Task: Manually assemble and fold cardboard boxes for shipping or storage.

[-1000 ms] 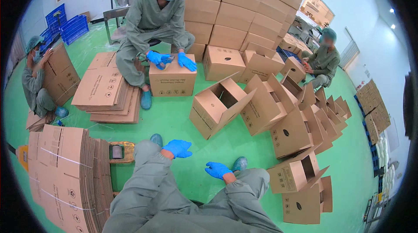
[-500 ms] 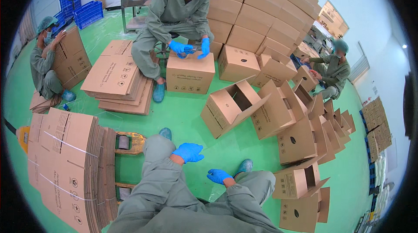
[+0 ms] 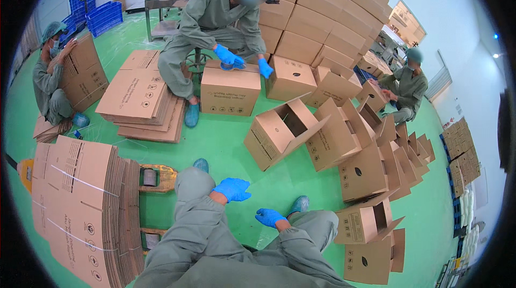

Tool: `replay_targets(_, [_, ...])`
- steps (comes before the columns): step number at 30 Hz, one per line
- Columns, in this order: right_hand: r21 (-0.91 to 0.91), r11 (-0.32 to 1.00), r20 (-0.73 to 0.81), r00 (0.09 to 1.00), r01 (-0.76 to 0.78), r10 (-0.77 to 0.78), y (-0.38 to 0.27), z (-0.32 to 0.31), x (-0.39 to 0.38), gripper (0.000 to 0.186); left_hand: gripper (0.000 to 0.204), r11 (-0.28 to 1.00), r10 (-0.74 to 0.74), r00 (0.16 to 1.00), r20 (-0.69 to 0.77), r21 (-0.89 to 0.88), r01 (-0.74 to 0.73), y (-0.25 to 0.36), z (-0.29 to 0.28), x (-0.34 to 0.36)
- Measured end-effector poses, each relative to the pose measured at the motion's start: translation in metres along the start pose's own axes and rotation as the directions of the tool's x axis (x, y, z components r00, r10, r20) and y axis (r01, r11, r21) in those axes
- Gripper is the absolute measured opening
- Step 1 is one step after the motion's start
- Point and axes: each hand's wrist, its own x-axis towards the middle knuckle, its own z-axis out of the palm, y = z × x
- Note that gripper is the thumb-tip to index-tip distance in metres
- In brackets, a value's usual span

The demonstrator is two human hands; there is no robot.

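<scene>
My left hand point(image 3: 232, 189), in a blue glove, rests by my left knee with its fingers loosely stretched and nothing in them. Lower and to the right, my right hand point(image 3: 270, 217), also gloved in blue, hangs over my right thigh, fingers extended and holding nothing. The two hands are apart, with green floor between them. Ahead of them stands an open cardboard box point(image 3: 275, 136) with its flaps up. Left of my knee is a strapped stack of flat cardboard point(image 3: 75, 207) on a yellow pallet jack point(image 3: 167, 179).
Across from me a seated co-worker point(image 3: 215, 19) leans over a closed box point(image 3: 228, 94), holding a small tool. Rows of open boxes point(image 3: 363, 176) line my right. Flat cartons point(image 3: 134, 89) lie piled at left. Two more co-workers crouch at far left and far right; stacked boxes point(image 3: 322, 13) stand behind.
My hands stay where they were while the view shifts slightly. The co-worker opposite has moved both hands toward the right end of the closed box.
</scene>
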Motion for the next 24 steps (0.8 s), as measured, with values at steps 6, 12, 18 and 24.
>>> replay_targets(6, [0.026, 1.000, -0.005, 1.000, -0.012, 0.012, 0.0001, -0.0016, -0.0026, 0.051, 0.046, 0.999, 0.011, 0.996, -0.085, -0.031, -0.014, 0.0003, 0.0055, 0.0024])
replay_targets(12, [0.028, 0.999, 0.003, 1.000, -0.017, 0.016, 0.0017, 0.0001, -0.0002, 0.051, 0.046, 0.999, 0.025, 0.996, -0.086, -0.025, -0.028, 0.0005, 0.0050, 0.0031])
replay_targets(18, [0.011, 1.000, 0.002, 1.000, -0.009, 0.009, -0.0009, -0.0006, 0.0004, 0.051, 0.046, 1.000, 0.000, 0.998, -0.069, -0.024, -0.002, -0.0007, 0.0053, 0.0024])
replay_targets(24, [0.032, 0.999, 0.017, 0.999, -0.031, 0.030, -0.0022, -0.0024, 0.0003, 0.050, 0.046, 0.999, -0.006, 0.997, -0.081, -0.038, 0.002, -0.0029, 0.0090, 0.0076])
